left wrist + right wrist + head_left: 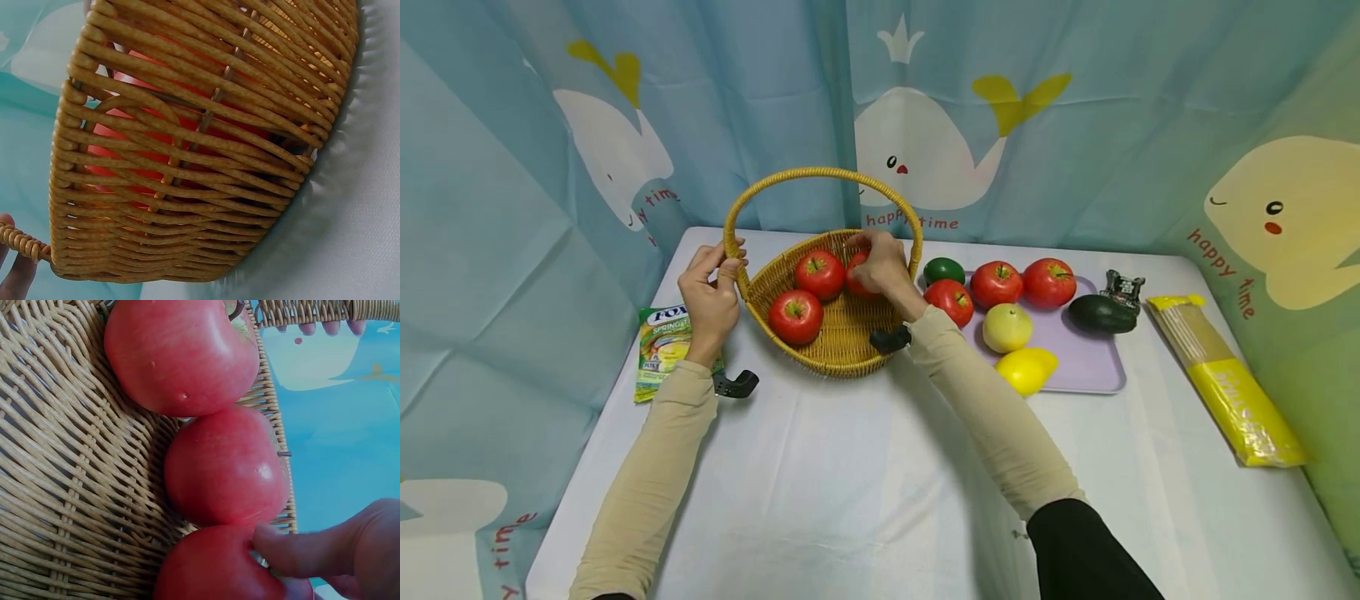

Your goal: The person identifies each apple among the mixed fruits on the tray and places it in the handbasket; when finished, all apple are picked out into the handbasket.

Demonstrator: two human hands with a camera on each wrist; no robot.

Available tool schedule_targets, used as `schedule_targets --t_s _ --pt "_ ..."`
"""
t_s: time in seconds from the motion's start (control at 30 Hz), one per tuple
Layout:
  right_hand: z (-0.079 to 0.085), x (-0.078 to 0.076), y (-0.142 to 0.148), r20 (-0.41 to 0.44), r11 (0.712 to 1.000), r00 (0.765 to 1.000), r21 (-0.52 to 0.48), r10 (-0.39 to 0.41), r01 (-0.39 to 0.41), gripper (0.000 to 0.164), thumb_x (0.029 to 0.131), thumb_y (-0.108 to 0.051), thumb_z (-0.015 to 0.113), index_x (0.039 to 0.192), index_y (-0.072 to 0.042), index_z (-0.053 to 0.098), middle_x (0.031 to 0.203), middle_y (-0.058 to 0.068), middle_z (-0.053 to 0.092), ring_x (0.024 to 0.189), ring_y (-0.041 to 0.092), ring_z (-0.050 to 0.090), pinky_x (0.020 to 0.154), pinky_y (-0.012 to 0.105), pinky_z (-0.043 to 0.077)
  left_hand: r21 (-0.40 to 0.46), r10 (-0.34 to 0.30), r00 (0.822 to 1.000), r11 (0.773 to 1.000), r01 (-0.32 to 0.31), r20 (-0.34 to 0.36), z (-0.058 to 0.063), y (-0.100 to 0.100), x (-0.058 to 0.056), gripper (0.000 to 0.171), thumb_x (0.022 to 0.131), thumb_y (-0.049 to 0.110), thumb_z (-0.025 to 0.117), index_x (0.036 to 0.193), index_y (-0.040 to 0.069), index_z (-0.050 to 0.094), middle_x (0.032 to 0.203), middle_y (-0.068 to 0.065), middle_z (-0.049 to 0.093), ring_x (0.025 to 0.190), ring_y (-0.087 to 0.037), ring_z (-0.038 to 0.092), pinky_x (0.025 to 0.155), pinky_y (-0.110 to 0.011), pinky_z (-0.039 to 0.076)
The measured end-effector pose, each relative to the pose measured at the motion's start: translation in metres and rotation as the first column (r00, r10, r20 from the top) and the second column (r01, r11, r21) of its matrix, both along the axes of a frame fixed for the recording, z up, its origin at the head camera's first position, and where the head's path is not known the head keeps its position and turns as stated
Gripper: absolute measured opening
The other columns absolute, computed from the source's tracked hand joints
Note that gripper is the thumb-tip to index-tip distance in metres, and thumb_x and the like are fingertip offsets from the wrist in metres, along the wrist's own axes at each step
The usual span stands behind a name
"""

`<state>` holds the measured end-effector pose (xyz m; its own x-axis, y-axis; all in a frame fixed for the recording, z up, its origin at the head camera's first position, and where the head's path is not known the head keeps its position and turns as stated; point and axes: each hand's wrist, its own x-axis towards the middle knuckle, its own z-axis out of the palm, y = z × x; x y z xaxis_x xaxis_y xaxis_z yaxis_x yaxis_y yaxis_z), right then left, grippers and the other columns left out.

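A woven wicker basket (846, 337) with a tall arched handle stands at the back of the table. My left hand (711, 302) grips the left foot of that handle. Inside the basket, my right hand (886, 265) holds a red apple (212, 565) from above, its thumb pressed near the stem. Two more red apples, one behind (818, 274) and one nearer (795, 317), lie along the basket's left side. In the right wrist view the three apples form a row against the wicker wall. Through the weave, red shows in the left wrist view.
Right of the basket, a lilac tray (1093, 372) bears red apples (997, 283), a pale round fruit (1007, 328), a lemon (1028, 370) and a dark avocado (1101, 314). A green fruit (943, 271) and a yellow pasta pack (1228, 383) flank it. A candy packet (662, 342) lies left.
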<state>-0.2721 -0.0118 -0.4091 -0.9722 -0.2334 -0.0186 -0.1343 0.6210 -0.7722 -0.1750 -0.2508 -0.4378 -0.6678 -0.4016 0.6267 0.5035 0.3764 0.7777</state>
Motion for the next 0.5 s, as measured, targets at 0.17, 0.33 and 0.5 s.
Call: schedule_targets --t_s 0.17,0.33,0.5 --pt "0.001 0.004 0.004 -0.016 0.996 0.998 -0.064 0.059 -0.06 0.059 0.075 0.008 0.085 0.131 -0.008 0.073 0.139 0.011 0.069 0.129 0.025 0.058 0.11 0.037 0.05 0.003 -0.012 1.0 1.0 0.012 -0.007 -0.001 -0.001 0.0 0.02 0.102 -0.001 0.065 0.115 -0.006 0.079 0.1 -0.027 0.07 0.09 -0.002 0.068 0.07 -0.012 0.053" --pt "0.006 0.011 0.008 -0.034 0.99 0.994 -0.091 0.108 -0.111 0.06 0.08 0.004 0.085 0.136 -0.011 0.07 0.147 0.009 0.065 0.139 0.025 0.055 0.116 0.039 0.048 0.0 -0.012 1.0 1.0 0.012 -0.017 0.003 0.002 0.002 0.02 0.102 -0.003 0.064 0.115 -0.008 0.078 0.101 -0.032 0.07 0.09 -0.001 0.067 0.071 -0.011 0.051" --pt "0.015 0.022 0.015 -0.015 0.98 0.985 -0.098 0.171 -0.172 0.06 0.086 0.0 0.083 0.141 -0.013 0.067 0.152 0.007 0.06 0.147 0.028 0.049 0.122 0.047 0.044 0.0 -0.005 1.0 1.0 0.005 -0.025 0.016 0.011 0.01 0.019 0.101 -0.008 0.062 0.113 -0.016 0.074 0.1 -0.038 0.066 0.09 0.0 0.065 0.072 -0.01 0.05"
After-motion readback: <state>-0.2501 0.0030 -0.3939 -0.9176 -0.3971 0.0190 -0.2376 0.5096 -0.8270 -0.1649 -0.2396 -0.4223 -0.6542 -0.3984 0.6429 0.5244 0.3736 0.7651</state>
